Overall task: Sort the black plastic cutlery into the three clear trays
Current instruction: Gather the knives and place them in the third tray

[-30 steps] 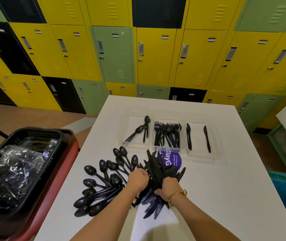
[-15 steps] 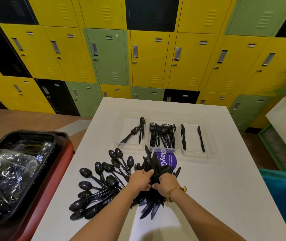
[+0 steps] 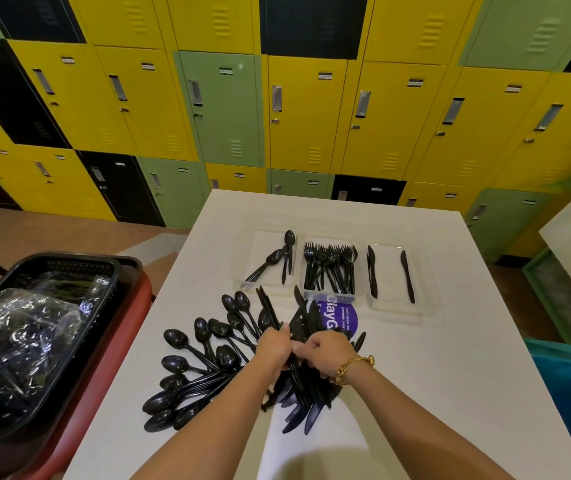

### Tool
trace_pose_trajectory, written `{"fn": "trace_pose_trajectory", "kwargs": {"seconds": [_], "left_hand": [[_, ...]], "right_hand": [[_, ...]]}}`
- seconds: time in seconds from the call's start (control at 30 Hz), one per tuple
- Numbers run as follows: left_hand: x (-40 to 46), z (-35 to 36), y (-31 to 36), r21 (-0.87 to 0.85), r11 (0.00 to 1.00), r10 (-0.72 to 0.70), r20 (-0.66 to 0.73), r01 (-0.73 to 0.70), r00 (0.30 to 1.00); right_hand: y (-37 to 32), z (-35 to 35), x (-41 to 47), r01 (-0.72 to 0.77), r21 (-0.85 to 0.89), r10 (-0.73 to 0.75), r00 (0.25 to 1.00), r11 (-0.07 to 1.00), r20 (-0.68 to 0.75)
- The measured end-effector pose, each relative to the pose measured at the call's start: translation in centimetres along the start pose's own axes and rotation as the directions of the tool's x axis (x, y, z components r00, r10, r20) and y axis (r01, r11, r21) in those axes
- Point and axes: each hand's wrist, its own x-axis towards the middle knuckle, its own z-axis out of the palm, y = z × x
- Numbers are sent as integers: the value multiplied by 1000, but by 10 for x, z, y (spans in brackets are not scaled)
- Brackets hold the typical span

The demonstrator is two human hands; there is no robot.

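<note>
The spoons (image 3: 204, 367), forks (image 3: 329, 268) and knives (image 3: 306, 393) are all glossy black. The three trays (image 3: 386, 308) are clear, on a white surface (image 3: 433, 375). A round sticker (image 3: 341, 317) is purple with white lettering. The lockers (image 3: 312, 116) alternate yellow, green and black. The bracelet (image 3: 351, 367) is gold; the basket (image 3: 52, 271) black, on a red-brown cart (image 3: 114, 344).

Just one view here, a wide-angle head cam looking forward and down over the table (image 3: 415, 358). Both forearms come in from the bottom edge, so it's close above the near end. Far end faces the lockers (image 3: 305, 112), which bend from lens distortion.
</note>
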Motion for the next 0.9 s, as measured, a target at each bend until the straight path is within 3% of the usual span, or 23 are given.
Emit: {"fn": "trace_pose_trajectory", "kwargs": {"seconds": [0.1, 0.2, 0.63, 0.83, 0.9], "left_hand": [[0, -10, 1, -162, 987, 5, -11, -7, 1000], [1, -16, 3, -207, 978, 24, -26, -29, 999], [10, -19, -4, -126, 990, 64, -8, -64, 998], [9, -8, 2, -232, 973, 13, 8, -11, 1000], [9, -4, 2, -233, 972, 7, 5, -6, 1000]], "right_hand": [[5, -1, 15, -42, -79, 30, 989, 996, -145], [11, -1, 23, -108, -134, 76, 972, 985, -224], [10, 16, 41, -249, -215, 198, 952, 944, -236], [9, 1, 35, -300, -180, 256, 938, 937, -234], [7, -8, 30, -303, -153, 280, 948, 941, -155]]}}
